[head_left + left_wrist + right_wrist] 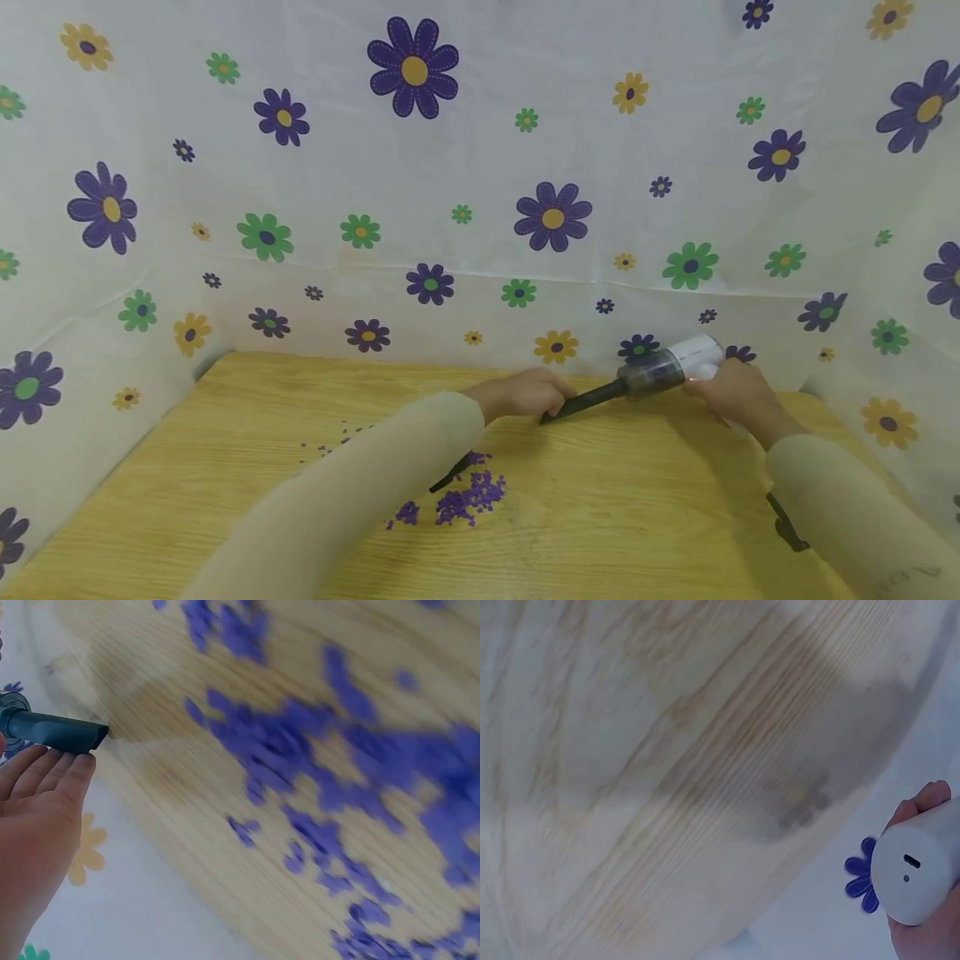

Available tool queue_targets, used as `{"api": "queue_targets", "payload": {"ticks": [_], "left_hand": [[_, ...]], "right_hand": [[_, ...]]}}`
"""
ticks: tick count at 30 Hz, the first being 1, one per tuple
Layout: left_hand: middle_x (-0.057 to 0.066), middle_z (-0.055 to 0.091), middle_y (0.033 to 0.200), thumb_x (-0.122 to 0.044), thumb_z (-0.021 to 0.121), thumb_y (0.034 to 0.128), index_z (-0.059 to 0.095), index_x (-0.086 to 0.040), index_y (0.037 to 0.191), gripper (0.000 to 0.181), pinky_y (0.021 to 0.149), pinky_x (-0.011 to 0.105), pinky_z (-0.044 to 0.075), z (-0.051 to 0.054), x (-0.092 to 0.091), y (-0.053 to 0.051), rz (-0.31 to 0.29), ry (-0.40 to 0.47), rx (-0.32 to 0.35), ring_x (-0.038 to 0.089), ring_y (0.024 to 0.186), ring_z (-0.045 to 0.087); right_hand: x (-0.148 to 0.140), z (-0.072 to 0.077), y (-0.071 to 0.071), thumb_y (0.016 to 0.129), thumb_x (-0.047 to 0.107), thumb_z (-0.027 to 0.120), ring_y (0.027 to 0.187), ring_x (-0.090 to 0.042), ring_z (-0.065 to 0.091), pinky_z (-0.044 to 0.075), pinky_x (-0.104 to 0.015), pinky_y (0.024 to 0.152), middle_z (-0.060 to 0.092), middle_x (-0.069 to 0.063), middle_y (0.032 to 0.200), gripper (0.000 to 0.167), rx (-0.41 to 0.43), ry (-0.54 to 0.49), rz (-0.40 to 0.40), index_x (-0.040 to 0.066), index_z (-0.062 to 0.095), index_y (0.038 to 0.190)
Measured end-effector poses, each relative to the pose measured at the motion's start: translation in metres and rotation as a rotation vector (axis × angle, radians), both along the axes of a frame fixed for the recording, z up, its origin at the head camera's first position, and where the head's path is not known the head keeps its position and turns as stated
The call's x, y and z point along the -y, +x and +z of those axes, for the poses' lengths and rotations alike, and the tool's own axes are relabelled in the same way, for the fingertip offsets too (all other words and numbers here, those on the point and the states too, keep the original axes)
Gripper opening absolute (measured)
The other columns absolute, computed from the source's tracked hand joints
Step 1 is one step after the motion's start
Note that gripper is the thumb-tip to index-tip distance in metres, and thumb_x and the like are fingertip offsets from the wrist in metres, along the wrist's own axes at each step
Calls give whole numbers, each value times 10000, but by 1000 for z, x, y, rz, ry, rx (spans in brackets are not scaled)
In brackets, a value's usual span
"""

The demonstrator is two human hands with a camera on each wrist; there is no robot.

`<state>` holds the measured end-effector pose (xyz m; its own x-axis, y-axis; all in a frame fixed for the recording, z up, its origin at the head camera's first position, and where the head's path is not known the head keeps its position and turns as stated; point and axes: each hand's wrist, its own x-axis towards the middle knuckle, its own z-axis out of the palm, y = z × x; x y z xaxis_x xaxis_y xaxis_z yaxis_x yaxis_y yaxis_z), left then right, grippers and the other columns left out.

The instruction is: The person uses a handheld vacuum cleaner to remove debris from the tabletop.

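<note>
A handheld vacuum cleaner [651, 374] with a white body, clear dust cup and dark nozzle [585, 402] is held above the back right of the wooden table. My right hand [738, 396] grips its white body; the round white end [911, 874] shows in the right wrist view. My left hand [528, 393] holds the nozzle near its tip, fingers lying along it in the left wrist view [45, 795]. Small purple paper bits [472, 496] lie scattered on the table, partly hidden by my left sleeve. The nozzle tip points left, apart from the main pile.
The wooden table [637, 517] ends at a white flower-print sheet [465, 150] hanging behind and on both sides. A few stray purple bits [324, 450] lie further left. Dark straps [787, 525] hang by the sleeves.
</note>
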<state>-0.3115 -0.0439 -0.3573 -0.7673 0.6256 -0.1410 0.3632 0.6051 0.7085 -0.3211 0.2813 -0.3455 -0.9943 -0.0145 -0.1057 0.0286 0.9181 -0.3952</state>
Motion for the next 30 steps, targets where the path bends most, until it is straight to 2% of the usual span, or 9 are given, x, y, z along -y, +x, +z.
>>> {"api": "queue_targets", "payload": {"ticks": [3,5,13,16,17,24,26,28,30], "left_hand": [[131,552,1456,-44,486,817,568,11,1380,572,1088,326,430,1,-3,1,-18,0,19,239,1372,478],[145,577,1427,-26,479,803,582,26,1359,568,1038,331,464,2,-1,3,-25,11,39,239,1265,560],[142,645,1337,-15,465,791,627,30,1307,542,1033,338,513,4,22,3,-38,-15,63,194,1113,613],[159,725,1001,-10,462,811,632,38,1294,515,946,292,532,5,33,5,-28,6,104,188,896,579],[144,689,876,-14,461,825,632,39,1293,501,923,278,532,5,36,6,-21,12,120,172,845,549],[37,689,839,-71,496,898,629,70,1279,427,832,210,540,7,54,13,7,26,162,83,725,531],[-14,522,645,-81,485,922,626,70,1284,416,739,185,482,7,57,15,-1,18,158,89,626,412],[-34,384,605,-88,478,937,625,70,1285,410,705,193,439,6,61,16,1,16,162,96,608,374],[-30,479,657,-95,485,939,627,70,1283,406,745,199,481,6,64,17,16,23,172,88,661,455]], "right_hand": [[-5,-1,2,901,426,606,597,-205,573,469,-297,535,605,-89,667,451,6,-2,20,-19,539,883],[-4,-3,2,895,419,612,586,-201,570,477,-299,529,599,-92,670,452,2,-10,37,-28,540,884],[17,-15,-3,856,412,643,576,-202,553,470,-286,507,574,-96,676,413,-36,-6,81,20,544,767],[26,-18,-5,859,411,641,614,-222,538,441,-287,529,565,-107,699,411,-50,7,98,28,539,749],[29,-19,-5,858,407,643,626,-229,539,437,-288,539,569,-113,709,408,-52,4,99,26,541,756],[49,-28,-6,875,376,640,669,-232,530,430,-284,581,564,-121,745,383,-41,-19,81,13,548,795],[52,-32,-6,887,374,629,667,-230,530,430,-286,579,562,-120,744,382,-40,-22,77,9,550,804],[55,-36,-6,889,374,629,680,-233,535,435,-286,582,564,-124,758,385,-32,-34,66,1,551,840],[58,-39,-5,883,381,632,694,-242,540,440,-291,583,568,-133,775,401,-31,-42,58,-13,555,866]]}}
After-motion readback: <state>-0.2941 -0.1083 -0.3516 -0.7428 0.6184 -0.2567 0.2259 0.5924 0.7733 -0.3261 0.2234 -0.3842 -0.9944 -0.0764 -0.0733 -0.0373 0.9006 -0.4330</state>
